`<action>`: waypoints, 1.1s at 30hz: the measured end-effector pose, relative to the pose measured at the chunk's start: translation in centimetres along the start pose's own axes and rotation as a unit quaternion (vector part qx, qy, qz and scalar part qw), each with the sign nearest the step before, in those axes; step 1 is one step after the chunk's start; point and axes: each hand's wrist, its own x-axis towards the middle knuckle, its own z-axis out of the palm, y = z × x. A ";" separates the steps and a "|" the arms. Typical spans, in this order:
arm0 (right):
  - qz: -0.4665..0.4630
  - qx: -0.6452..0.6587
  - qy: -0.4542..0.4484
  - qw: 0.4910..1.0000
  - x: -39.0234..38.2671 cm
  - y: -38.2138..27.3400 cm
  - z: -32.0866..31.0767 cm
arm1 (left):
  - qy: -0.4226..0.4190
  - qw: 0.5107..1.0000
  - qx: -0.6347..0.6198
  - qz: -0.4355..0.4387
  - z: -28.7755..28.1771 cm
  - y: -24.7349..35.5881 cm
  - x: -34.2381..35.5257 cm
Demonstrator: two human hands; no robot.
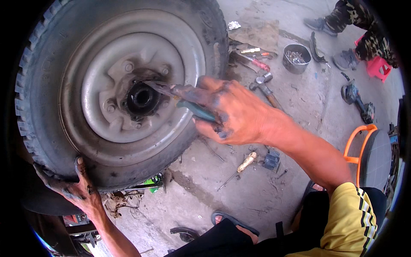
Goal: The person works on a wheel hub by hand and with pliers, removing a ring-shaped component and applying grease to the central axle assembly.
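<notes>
A large tyre [47,81] on a silver steel rim [124,132] fills the left half, with a greasy black hub [141,97] at its centre. My grease-stained right hand [229,112] grips a green-handled tool [198,110], apparently pliers, whose metal jaws reach the hub's upper right edge. My left hand [75,184] grips the tyre's lower left, thumb on the sidewall and fingers round the tread.
On the concrete lie a hammer [267,88], red-handled tool [260,64], screwdriver [245,163] and power tool [359,101]. A metal bowl [295,64] holds small parts. Another person's camouflage-clad legs [351,17] are near a pink stool [376,69]. An orange-framed seat [374,154] stands right.
</notes>
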 end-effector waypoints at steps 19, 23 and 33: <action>-0.008 -0.028 0.026 0.999 -0.3 -2.4 -0.7 | 0.014 0.985 0.034 0.171 1.1 3.1 10.0; 0.053 0.013 -0.017 0.998 -0.1 -3.1 -1.3 | -0.003 0.973 0.066 0.220 2.2 5.8 14.0; 0.129 0.140 -0.038 0.981 0.1 -2.7 -0.5 | 0.028 0.958 0.070 0.276 2.2 7.9 8.1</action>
